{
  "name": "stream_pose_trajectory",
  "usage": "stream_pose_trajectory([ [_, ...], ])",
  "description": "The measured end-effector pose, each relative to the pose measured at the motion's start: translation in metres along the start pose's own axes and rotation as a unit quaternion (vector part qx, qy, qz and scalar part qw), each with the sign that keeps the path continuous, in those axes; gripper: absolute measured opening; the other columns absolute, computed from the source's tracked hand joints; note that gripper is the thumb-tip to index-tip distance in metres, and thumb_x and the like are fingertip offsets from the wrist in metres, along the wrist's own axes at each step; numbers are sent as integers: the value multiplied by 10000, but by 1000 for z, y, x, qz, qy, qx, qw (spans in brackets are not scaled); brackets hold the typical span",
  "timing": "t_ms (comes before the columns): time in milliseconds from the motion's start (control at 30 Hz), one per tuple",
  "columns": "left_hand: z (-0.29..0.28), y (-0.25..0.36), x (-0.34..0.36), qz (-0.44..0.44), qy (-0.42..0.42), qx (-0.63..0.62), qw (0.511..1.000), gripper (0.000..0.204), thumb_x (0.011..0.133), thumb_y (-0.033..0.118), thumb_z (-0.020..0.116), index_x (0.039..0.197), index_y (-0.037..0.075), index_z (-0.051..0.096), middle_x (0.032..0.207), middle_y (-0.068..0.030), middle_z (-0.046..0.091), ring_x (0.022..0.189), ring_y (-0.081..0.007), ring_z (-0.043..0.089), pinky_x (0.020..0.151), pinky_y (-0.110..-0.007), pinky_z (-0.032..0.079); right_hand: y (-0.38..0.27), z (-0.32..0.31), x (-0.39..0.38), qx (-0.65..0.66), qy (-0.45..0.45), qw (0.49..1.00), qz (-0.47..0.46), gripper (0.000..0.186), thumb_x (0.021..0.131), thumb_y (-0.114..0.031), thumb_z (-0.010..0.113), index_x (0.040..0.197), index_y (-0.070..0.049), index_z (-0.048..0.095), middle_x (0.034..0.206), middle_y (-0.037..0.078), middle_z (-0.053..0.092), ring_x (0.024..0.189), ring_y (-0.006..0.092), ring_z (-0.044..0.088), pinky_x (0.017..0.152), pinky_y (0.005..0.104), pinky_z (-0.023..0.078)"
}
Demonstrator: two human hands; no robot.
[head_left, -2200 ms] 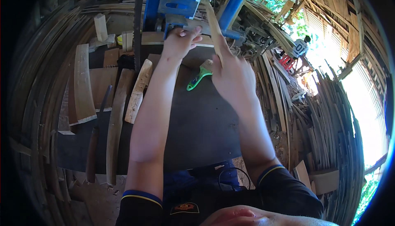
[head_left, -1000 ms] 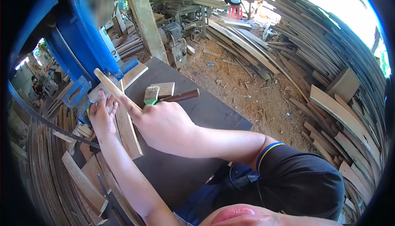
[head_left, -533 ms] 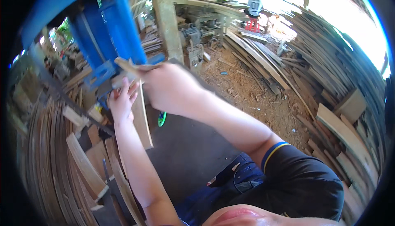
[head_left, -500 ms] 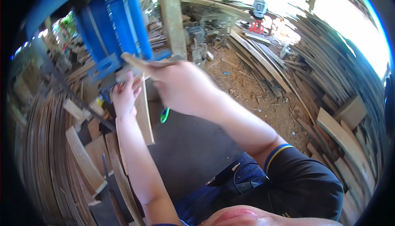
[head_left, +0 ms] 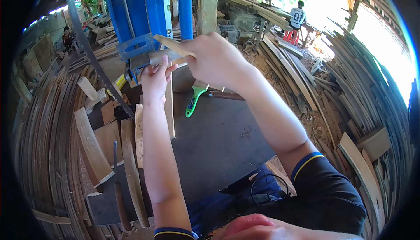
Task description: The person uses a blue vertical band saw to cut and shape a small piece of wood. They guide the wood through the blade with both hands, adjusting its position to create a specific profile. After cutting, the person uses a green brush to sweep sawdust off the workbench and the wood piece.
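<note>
My right hand (head_left: 214, 60) is closed round a tapered piece of wood (head_left: 168, 43), whose narrow end points up and left. Just below, my left hand (head_left: 154, 82) has its thumb and fingers curled at a second pale wooden piece (head_left: 159, 56); how firmly they grip is partly hidden. This lower piece reaches toward a blue slotted metal bracket (head_left: 136, 47). Under my hands is a dark flat tabletop (head_left: 210, 144). On it lie a green-handled brush (head_left: 197, 98) and a wooden-handled tool (head_left: 225, 95), partly behind my right forearm. A narrow board (head_left: 172, 113) runs along the left forearm.
A long toothed saw blade (head_left: 89, 52) curves down at the left, near a blue machine frame (head_left: 131, 12). Curved wooden parts (head_left: 92, 146) and stacked planks (head_left: 48, 152) fill the left side. More planks (head_left: 363, 78) lean at right. A person (head_left: 297, 17) sits far off.
The view has shifted, so the scene sits lower and further right. My right hand's wooden piece is now over the left hand's piece. The brush and wooden-handled tool show more fully.
</note>
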State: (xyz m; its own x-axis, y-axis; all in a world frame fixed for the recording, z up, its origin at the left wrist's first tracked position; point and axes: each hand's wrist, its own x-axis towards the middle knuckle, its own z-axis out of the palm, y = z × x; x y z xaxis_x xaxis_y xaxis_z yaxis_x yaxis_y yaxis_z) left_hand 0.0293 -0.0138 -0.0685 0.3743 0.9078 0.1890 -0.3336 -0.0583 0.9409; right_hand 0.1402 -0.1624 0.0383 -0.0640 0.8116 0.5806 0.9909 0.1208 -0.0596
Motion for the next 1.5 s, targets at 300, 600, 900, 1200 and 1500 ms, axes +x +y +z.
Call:
stream_pose_trajectory([
  [300,-4,-4,4,-7,-20,-1,1000,327,922,389,707,1098,138,591,1130,-22,687,1008,-153,686,820,-318,457,-14,-48,-41,-10,15,1000,-12,296,789,-63,622,1069,-53,719,713,228,624,653,395,629,620,439,514],
  [600,-3,-3,5,1,-18,-7,1000,332,915,379,718,1083,125,584,1128,-36,693,995,-166,693,823,-325,466,-8,-53,-46,-48,-21,998,-32,219,794,-66,623,997,-16,687,731,213,649,696,391,661,651,452,554],
  [900,-5,-4,3,3,-12,-14,1000,341,906,385,728,1097,136,596,1115,-30,700,984,-172,697,807,-329,467,-20,-57,-50,-55,-23,998,13,254,805,-68,634,1045,-8,690,812,220,666,728,402,658,668,444,545],
  [1200,-2,-20,11,106,15,-41,993,379,925,377,706,964,41,535,954,-74,686,811,-169,728,611,-228,450,-38,-46,-38,-75,-61,995,-3,226,775,-60,629,978,39,638,795,244,657,752,418,665,696,466,560],
  [1500,10,-18,5,111,-1,-48,993,414,930,373,695,1067,1,577,1011,-98,730,846,-151,727,590,-202,422,-52,-64,-57,-104,-52,993,1,344,819,-57,647,1157,0,668,1130,214,673,892,404,670,806,409,560],
])
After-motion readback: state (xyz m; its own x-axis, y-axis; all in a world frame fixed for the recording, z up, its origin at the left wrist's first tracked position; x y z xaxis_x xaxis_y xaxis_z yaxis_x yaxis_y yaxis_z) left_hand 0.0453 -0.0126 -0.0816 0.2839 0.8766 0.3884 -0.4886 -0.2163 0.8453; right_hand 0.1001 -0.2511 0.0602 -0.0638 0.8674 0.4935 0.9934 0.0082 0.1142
